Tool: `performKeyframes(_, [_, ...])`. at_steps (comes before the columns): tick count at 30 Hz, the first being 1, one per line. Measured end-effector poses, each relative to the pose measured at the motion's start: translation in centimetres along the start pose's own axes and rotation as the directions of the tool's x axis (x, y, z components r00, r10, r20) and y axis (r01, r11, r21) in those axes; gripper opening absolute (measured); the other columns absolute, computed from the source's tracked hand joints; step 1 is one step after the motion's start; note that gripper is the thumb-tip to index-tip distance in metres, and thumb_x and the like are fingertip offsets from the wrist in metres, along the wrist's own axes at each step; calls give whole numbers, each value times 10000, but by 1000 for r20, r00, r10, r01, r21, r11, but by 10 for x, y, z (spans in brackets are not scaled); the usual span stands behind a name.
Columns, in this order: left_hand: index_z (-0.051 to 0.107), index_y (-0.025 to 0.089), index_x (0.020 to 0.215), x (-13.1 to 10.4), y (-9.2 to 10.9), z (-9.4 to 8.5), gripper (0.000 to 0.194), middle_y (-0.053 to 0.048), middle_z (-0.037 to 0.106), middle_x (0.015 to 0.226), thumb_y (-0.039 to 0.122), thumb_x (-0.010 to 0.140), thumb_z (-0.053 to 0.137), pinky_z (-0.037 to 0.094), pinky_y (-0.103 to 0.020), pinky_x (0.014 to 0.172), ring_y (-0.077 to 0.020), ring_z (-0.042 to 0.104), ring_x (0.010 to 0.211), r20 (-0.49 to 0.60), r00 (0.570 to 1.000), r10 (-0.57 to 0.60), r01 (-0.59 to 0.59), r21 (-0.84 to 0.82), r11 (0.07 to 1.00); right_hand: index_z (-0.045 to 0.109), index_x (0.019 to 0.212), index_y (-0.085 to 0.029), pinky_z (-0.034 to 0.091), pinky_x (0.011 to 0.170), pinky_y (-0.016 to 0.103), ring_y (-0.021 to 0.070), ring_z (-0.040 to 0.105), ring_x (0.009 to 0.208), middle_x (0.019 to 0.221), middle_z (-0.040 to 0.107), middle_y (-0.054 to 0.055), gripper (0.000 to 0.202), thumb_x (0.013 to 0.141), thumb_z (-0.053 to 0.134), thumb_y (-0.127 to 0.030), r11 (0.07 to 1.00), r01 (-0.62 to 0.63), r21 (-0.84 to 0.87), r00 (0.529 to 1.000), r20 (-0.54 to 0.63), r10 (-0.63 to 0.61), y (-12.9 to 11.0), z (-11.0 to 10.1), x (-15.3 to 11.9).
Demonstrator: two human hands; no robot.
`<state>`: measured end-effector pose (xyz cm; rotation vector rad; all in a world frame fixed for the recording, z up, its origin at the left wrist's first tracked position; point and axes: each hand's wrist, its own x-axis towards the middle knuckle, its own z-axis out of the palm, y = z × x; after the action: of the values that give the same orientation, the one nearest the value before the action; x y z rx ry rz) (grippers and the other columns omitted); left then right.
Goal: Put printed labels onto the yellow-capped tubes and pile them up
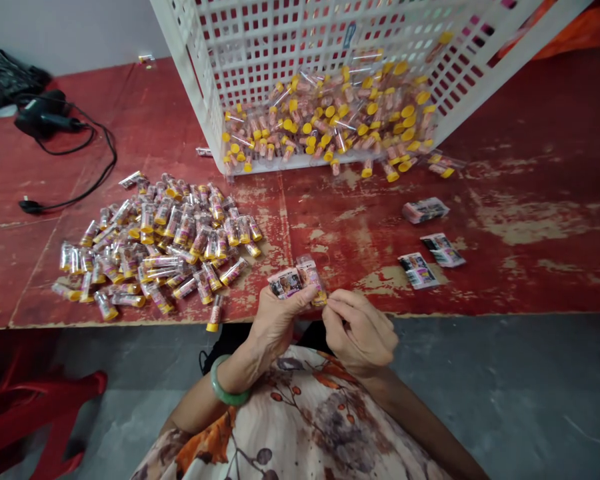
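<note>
Red table (360, 260) (scuffed), left hand (279, 317) holding tube (309, 272)

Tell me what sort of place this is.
Probably a small packing workspace: a white crate holds yellow-capped tubes, while a heap of similar tubes and some printed packets lie on the worn red table.

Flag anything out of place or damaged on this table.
The red table is worn pale in patches. A tube sits at its front edge, apart from the pile, and might roll off. A few yellow-capped tubes lie outside the white crate.
</note>
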<state>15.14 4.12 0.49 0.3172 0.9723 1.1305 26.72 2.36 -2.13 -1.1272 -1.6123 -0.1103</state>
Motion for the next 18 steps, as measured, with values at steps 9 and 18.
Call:
performKeyframes(9, [664, 128, 785, 2, 9, -1, 276, -5, 658, 702, 238, 589, 825, 495, -244, 616, -108, 597, 603, 1, 1000, -18, 18, 18, 1000, 614, 881, -188, 553, 633, 255, 139, 656, 702, 800, 676, 43, 243, 721, 640, -7, 995, -24, 92, 995, 103, 15, 2, -5, 3])
performKeyframes(18, [667, 131, 810, 3, 14, -1, 272, -23, 681, 731, 265, 619, 806, 505, -260, 645, -127, 621, 628, 37, 999, -31, 31, -2, 1000, 651, 1012, -231, 539, 582, 289, 152, 625, 703, 909, 654, 44, 344, 715, 678, -59, 960, -177, 216, 981, 123, 153, 4, -6, 1])
